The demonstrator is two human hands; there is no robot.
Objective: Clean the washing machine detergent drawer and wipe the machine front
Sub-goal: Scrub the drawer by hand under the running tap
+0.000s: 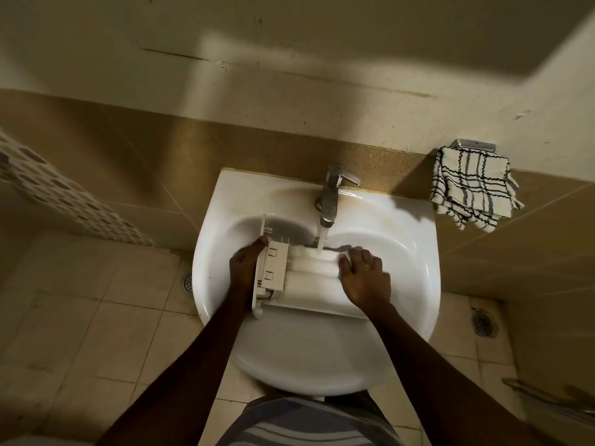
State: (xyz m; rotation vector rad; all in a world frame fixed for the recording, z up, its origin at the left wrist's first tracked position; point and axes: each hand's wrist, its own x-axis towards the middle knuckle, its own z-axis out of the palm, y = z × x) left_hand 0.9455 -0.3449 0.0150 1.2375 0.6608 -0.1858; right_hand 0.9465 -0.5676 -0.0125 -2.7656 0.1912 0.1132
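With left hand (246, 268) grips the front-panel end of the white moulded-plastic detergent drawer (309, 286), fingers curled round its edge; with right hand (365, 278) clasps the opposite end, fingers bent over it. Holds it lying crosswise inside the glossy white ceramic basin (322, 365), right under the stream of water (322, 241) from the chrome lever tap (331, 194). To rinse well, probably best to tilt so water runs through each compartment and drains out, to turn slowly so the boxy corners and square clip slots get reached, and to hold firmly, since smooth wet plastic likely slips. Leaves untouched the soft black-and-white checked cloth (473, 185) hanging on the wall, far right.
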